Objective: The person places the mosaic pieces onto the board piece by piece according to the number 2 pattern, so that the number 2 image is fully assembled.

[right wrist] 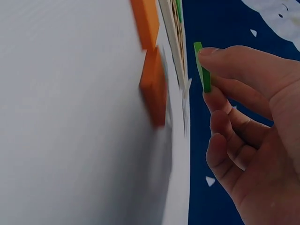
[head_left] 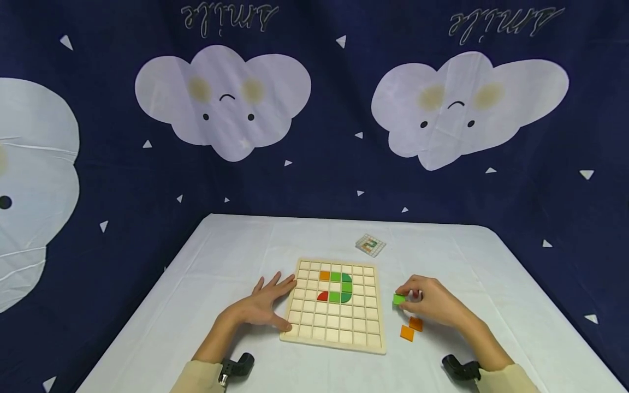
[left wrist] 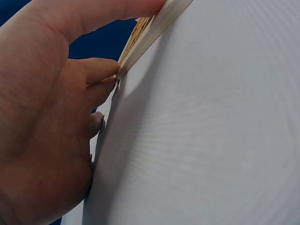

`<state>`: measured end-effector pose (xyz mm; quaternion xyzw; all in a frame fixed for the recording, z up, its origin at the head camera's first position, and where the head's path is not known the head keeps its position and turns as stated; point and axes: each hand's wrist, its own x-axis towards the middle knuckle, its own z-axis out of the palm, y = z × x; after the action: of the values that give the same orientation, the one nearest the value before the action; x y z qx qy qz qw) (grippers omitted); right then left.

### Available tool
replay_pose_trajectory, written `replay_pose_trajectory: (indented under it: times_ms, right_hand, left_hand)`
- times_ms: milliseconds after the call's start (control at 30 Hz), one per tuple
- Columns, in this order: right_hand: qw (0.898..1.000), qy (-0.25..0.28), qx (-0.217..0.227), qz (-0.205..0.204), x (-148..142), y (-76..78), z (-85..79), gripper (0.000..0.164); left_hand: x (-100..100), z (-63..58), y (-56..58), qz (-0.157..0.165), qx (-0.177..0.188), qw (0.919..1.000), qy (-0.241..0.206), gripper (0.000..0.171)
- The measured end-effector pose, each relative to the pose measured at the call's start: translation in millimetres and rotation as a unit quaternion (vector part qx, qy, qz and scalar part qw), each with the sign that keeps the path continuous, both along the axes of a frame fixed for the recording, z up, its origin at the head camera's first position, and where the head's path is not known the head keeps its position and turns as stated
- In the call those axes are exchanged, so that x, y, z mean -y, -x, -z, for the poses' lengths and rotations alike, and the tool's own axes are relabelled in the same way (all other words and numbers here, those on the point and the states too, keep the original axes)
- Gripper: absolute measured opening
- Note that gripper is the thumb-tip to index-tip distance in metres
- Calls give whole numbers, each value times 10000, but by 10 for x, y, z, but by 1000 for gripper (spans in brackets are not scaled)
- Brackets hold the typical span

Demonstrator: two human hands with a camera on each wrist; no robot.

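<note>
A wooden grid board (head_left: 332,334) lies on the table, with an orange square tile (head_left: 325,275), green tiles (head_left: 336,277), dark green curved tiles (head_left: 346,297) and a red curved tile (head_left: 322,296) set in its cells. My left hand (head_left: 260,305) is spread at the board's left edge, thumb and fingertips touching the rim. To the right of the board, my right hand (head_left: 432,300) pinches a light green square tile (right wrist: 203,70) between thumb and finger, raised off the table. Two orange square tiles (head_left: 407,333) lie on the cloth just below that hand.
A small pattern card (head_left: 371,245) with a printed grid lies behind the board. White cloth (head_left: 236,240) covers the table. A dark blue curtain (head_left: 334,180) with cloud prints hangs behind. Black wrist mounts (head_left: 238,365) sit on both forearms.
</note>
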<state>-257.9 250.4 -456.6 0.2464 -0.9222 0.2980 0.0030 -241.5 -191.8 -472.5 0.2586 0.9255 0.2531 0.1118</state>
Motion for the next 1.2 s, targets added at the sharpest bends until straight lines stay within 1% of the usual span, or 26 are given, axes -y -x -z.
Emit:
replay_pose_trajectory:
  times_ms: [167, 233, 400, 567, 767, 1000, 1200]
  right_hand:
    - [9998, -90, -126, -152, 168, 80, -13, 21]
    - [9997, -97, -99, -178, 226, 106, -31, 22]
    - [9997, -49, -79, -215, 339, 173, -71, 22]
    - [9995, 48, -116, -286, 419, 227, -64, 22]
    - [9992, 121, 19, -375, 505, 254, -54, 23]
    - [9988, 129, -26, -480, 589, 260, -84, 23]
    - [9985, 108, 74, -536, 662, 269, -85, 24]
  left_hand:
    - [2, -1, -4, 22, 8, 10000, -7, 107]
    - [2, -3, -6, 32, 14, 10000, -5, 107]
    - [4, -3, -10, 9, 11, 10000, 41, 107]
    - [1, -1, -15, -14, 25, 10000, 55, 106]
    - [-12, -4, -9, 10, 50, 10000, 26, 106]
    - [-8, 0, 14, 12, -15, 10000, 55, 108]
    - [-11, 8, 11, -15, 48, 10000, 37, 109]
